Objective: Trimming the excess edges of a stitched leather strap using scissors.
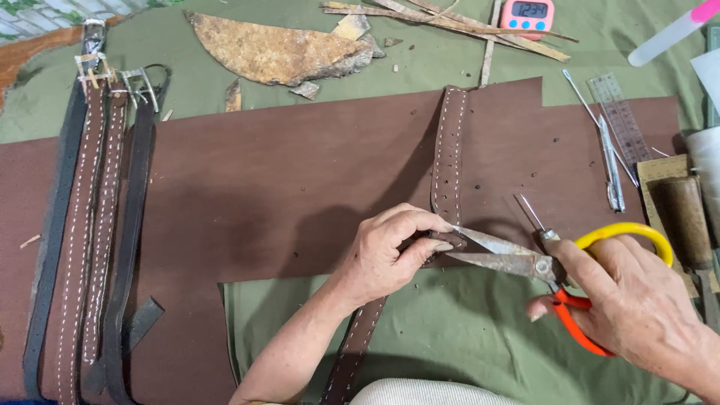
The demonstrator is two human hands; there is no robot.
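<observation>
The left hand (390, 251) was closed in a pinch on a long brown leather strap with white stitching (448, 154), while rusty scissors with yellow and orange handles (570, 277), gripped by the right hand (637, 307), were held open at the pinched spot. A large brown leather sheet (285, 180) lay beneath. Finished belts (94, 225) were laid well left of the hands; metal tools (611, 161) lay just beyond the right hand.

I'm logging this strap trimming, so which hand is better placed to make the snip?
Right. The right hand already grips the scissors, blades open at the brown strap, while the left hand pinches the strap beside them.
</observation>
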